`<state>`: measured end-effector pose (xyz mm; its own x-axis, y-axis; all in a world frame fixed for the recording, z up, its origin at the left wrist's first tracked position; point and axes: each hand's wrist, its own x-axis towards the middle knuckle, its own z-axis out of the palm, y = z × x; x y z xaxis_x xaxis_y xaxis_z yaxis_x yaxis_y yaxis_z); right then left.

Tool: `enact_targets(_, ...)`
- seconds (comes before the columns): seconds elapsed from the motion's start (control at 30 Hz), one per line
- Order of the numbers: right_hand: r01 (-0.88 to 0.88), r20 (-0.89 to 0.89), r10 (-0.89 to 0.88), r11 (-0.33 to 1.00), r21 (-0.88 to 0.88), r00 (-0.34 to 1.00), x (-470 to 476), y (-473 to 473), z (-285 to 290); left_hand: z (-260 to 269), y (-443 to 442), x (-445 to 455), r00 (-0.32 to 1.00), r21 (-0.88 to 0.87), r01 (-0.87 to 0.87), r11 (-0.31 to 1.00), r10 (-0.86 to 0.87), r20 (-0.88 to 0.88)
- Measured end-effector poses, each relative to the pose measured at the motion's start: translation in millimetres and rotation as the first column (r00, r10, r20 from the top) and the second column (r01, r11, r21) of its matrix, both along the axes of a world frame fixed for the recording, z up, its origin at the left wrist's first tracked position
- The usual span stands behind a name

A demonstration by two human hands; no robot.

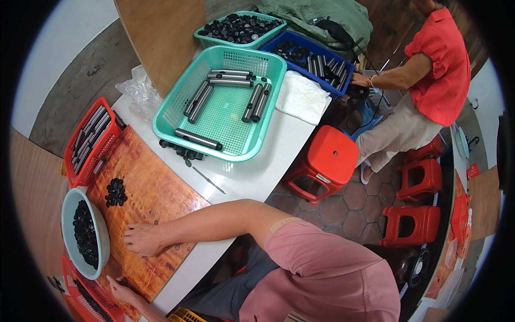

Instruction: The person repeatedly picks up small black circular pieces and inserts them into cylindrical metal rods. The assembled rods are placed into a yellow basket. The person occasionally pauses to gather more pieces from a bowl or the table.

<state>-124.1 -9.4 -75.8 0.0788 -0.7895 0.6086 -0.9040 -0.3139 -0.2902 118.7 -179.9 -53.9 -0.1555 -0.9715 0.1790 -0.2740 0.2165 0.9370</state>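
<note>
My right hand (145,239) lies palm down on a glossy wooden board (161,177), fingers bent; anything beneath them is hidden. Lower down, my left hand (122,290) is over the board's near-left part with a finger extended, and its grip is unclear. A pale round bowl (104,245) full of small black plastic caps (84,233) stands beside both hands. Beyond my right hand sits a small pile of black caps (116,192). Below the bowl, a red plastic basket (72,275) holds long dark pieces.
A red basket (82,177) holds metal tubes. A large teal basket (217,158) with several tubes stands on the white table (257,181), near a thin rod (208,180). Behind are a blue crate (337,91), another teal basket (201,38) and a person (438,76). Red stools (334,149) stand on the floor.
</note>
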Motion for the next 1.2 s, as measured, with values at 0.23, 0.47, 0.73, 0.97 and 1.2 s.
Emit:
enact_targets(0.23, -0.050, 0.033, 0.050, 0.999, 0.019, 0.998, 6, -5, -2, 22, 39, 42, 0.934, 0.279, 0.085, 0.956, 0.021, -0.357)
enact_targets(0.47, -0.007, 0.010, 0.007, 1.000, -0.007, 1.000, 2, 0, -4, 36, 215, 65, 0.834, -0.211, 0.426, 0.880, -0.291, 0.469)
enact_targets(0.73, 0.019, 0.003, -0.019, 0.998, -0.056, 1.000, 2, -2, -7, 0, 297, 119, 0.842, 0.674, 0.168, 0.719, -0.461, 0.281)
enact_targets(0.97, 0.021, 0.012, -0.021, 0.998, -0.056, 1.000, 3, -2, -7, -4, 291, 97, 0.763, 0.604, 0.225, 0.765, -0.524, 0.379)
enact_targets(1.2, 0.011, 0.019, -0.010, 0.999, -0.045, 1.000, 3, 0, -5, -6, 287, 93, 0.730, 0.585, 0.249, 0.771, -0.547, 0.410)
